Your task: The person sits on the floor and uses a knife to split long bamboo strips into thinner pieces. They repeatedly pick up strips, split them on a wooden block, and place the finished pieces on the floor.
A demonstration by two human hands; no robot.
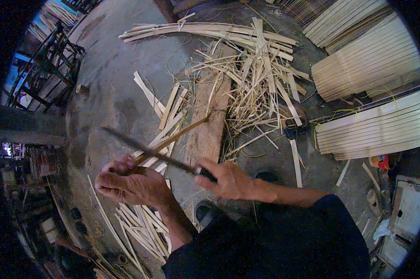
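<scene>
A narrow bamboo strip point(184, 132) slants up to the right from my left hand point(131, 181), whose fingers are closed around its lower end. My right hand point(231, 179) grips the dark handle of a long-bladed knife point(170, 160). The blade points to the upper left and crosses the strip just beyond my left fingers; whether its edge touches the strip I cannot tell. The strip's far end reaches over a worn wooden plank point(207, 102) on the floor. Loose pale strips point(145, 225) lie below and beside my left hand.
A tangled heap of shavings and strips point(259, 93) covers the plank's right side. Longer strips point(210, 30) lie across its far end. Bundles of slats point(370, 60) stand at the right. A dark frame point(52, 69) stands far left, and a pale cabinet point(407, 209) at lower right.
</scene>
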